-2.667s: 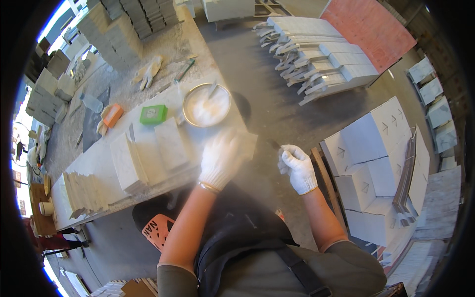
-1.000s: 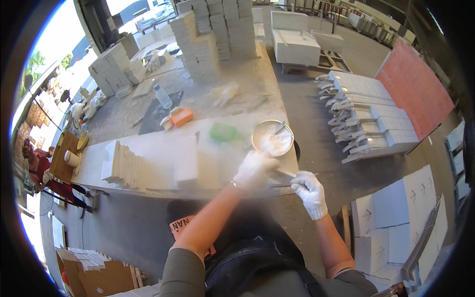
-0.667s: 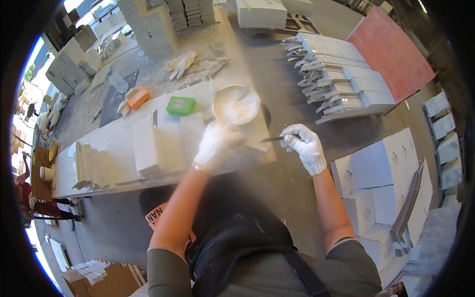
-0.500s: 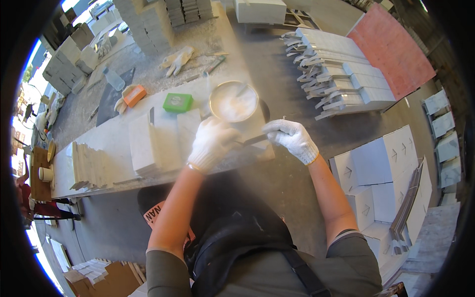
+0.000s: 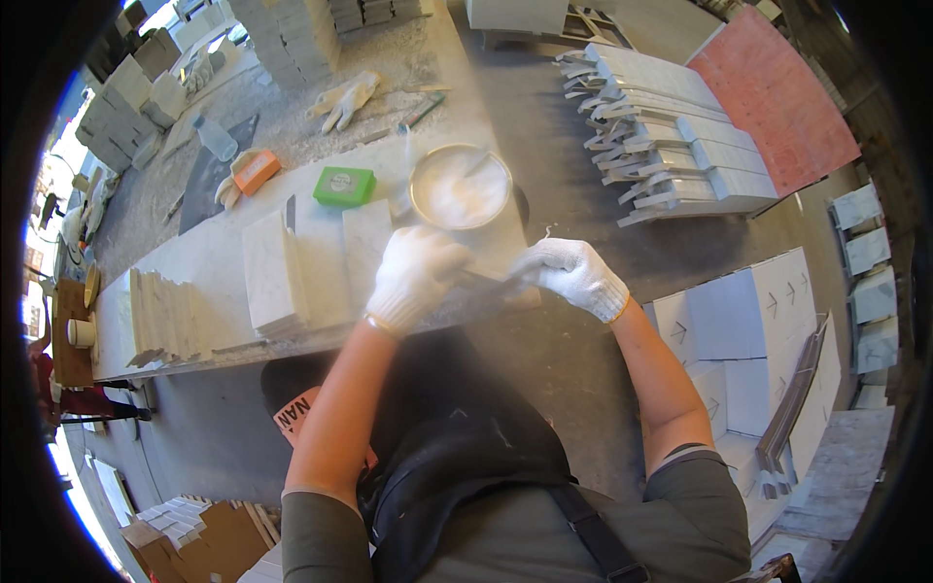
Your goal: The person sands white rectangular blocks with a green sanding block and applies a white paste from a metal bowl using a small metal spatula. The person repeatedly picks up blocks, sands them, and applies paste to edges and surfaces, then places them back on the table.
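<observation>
Both my hands wear white knit gloves and are closed at the table's near right corner. Between them runs a thin, flat grey strip (image 5: 494, 286), blurred, its kind unclear. My left hand (image 5: 416, 272) grips its left end, just below a round metal bowl (image 5: 461, 187) of white powder or paste with a tool lying in it. My right hand (image 5: 573, 276) pinches the right end, out past the table edge. Left of the bowl lie a bright green box (image 5: 344, 186), a pale stone tile (image 5: 369, 236) and a stack of pale tiles (image 5: 273, 272).
A row of thin stone pieces (image 5: 165, 316) stands at the table's left. Farther back are an orange block (image 5: 256, 172), a plastic bottle (image 5: 216, 139), loose gloves (image 5: 346, 100) and stacked blocks (image 5: 284, 44). On the right are strapped slabs (image 5: 680, 146) and white boxes (image 5: 729, 335).
My view has shifted slightly, so the table things sit a little farther left and up. Both hands stay closed on the strip; its middle now looks lower and more blurred.
</observation>
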Demonstrator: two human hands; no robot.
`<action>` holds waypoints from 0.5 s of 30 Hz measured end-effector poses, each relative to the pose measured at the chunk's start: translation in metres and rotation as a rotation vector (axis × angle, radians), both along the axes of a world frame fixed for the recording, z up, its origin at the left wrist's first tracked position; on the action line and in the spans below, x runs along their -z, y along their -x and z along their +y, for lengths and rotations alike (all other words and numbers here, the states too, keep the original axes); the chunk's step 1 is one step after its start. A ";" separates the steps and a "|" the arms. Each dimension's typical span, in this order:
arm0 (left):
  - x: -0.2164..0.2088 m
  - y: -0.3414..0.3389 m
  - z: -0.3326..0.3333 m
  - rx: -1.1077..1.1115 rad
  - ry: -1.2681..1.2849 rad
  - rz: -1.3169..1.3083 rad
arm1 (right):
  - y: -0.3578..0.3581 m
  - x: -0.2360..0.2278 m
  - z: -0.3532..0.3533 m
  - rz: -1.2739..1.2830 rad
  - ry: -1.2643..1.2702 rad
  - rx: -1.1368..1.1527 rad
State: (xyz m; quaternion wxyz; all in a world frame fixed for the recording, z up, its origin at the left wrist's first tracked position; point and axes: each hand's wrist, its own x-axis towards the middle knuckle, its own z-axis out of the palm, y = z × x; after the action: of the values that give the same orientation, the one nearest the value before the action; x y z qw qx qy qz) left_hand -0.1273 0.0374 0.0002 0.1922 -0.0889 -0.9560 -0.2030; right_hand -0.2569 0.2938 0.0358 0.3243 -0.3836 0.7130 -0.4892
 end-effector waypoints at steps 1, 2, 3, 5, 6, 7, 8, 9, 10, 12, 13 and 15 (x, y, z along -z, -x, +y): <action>0.000 0.001 0.000 0.003 -0.002 0.000 | -0.001 0.001 0.002 0.017 0.023 -0.002; 0.000 0.001 0.000 0.002 0.002 -0.001 | -0.002 0.002 0.003 0.015 0.008 0.029; 0.000 0.001 0.000 0.005 -0.006 0.012 | -0.004 0.004 0.004 0.014 0.022 0.050; -0.001 0.001 0.001 -0.005 -0.002 0.022 | -0.009 0.007 0.005 0.021 0.049 0.101; -0.001 0.001 0.002 -0.003 -0.011 0.037 | -0.013 0.008 0.005 0.029 0.061 0.130; -0.001 0.000 0.002 -0.009 -0.012 0.039 | -0.017 0.008 0.006 0.002 0.022 0.179; -0.002 0.000 0.002 -0.020 -0.006 0.016 | -0.022 0.008 0.008 0.120 0.077 0.164; -0.002 -0.001 0.003 -0.013 -0.025 0.017 | -0.026 0.007 0.010 0.202 0.082 0.171; -0.002 -0.002 0.003 -0.011 -0.037 -0.007 | -0.030 0.006 0.012 0.289 0.098 0.177; -0.002 -0.002 0.003 -0.013 -0.043 -0.018 | -0.038 0.005 0.014 0.261 0.069 0.239; -0.002 -0.002 0.003 -0.020 -0.036 -0.005 | -0.041 0.004 0.014 0.252 0.066 0.269; -0.001 -0.002 0.004 -0.033 -0.021 0.005 | -0.048 0.003 0.014 0.211 0.038 0.326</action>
State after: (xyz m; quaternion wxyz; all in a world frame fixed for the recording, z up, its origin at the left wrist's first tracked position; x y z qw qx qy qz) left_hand -0.1255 0.0409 0.0011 0.1988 -0.0715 -0.9547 -0.2096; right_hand -0.2092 0.3081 0.0326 0.1570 -0.3182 0.7865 -0.5056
